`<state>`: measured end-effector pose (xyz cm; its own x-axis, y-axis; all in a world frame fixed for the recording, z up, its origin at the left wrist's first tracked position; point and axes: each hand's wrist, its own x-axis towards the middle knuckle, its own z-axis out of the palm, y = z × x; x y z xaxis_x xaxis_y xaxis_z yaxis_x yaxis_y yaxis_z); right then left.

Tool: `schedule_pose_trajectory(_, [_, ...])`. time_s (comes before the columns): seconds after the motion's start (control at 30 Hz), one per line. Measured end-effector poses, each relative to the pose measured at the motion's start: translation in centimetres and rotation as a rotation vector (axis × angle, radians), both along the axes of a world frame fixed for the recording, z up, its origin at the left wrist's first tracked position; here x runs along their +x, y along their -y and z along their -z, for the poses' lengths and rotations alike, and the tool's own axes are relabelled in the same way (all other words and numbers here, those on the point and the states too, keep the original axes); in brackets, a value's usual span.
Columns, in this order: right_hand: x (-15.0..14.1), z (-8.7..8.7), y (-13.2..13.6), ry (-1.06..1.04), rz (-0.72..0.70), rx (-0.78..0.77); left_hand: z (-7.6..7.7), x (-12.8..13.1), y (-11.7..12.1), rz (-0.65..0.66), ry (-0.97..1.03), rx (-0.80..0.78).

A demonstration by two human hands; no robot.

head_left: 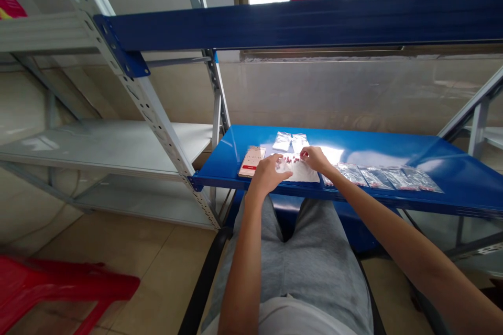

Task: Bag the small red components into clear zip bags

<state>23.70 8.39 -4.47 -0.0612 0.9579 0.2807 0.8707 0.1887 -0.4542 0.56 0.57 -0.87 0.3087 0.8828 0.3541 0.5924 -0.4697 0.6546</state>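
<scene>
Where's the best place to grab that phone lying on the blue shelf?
Pinch the phone by its long edges, coming from above: it lies flat on the shelf, so fingers can't get beneath it. The left hand is nearest, just to its right.

shelf board [393,149]: glossy painted metal | bags [375,177]: clear plastic (shiny)

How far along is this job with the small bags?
Done: a row of filled clear bags lies to the right. In hand: the left hand and right hand work over red pieces on a white sheet. Remaining: two pale bags at the back look unfilled.
</scene>
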Motion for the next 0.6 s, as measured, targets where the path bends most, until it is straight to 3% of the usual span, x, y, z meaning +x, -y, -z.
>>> schedule_pose_trajectory(0.13, [0.3,-1.5,1.2,-0.119,-0.032,-0.008,-0.1,0.3,0.2,0.002,0.023,-0.022])
schedule_pose_trajectory(0.27, [-0.7,-3.6,3.8,-0.281,-0.245,-0.041,-0.2,0.5,0.2,0.009,0.082,-0.051])
schedule_pose_trajectory(0.4, [-2.5,-5.2,5.9,-0.273,-0.389,-0.034,-0.2,0.7,0.0,0.044,0.143,-0.071])
schedule_pose_trajectory(0.6, [-2.2,-5.3,5.3,-0.253,-0.38,0.027,-0.1,0.6,-0.3,0.065,0.191,-0.131])
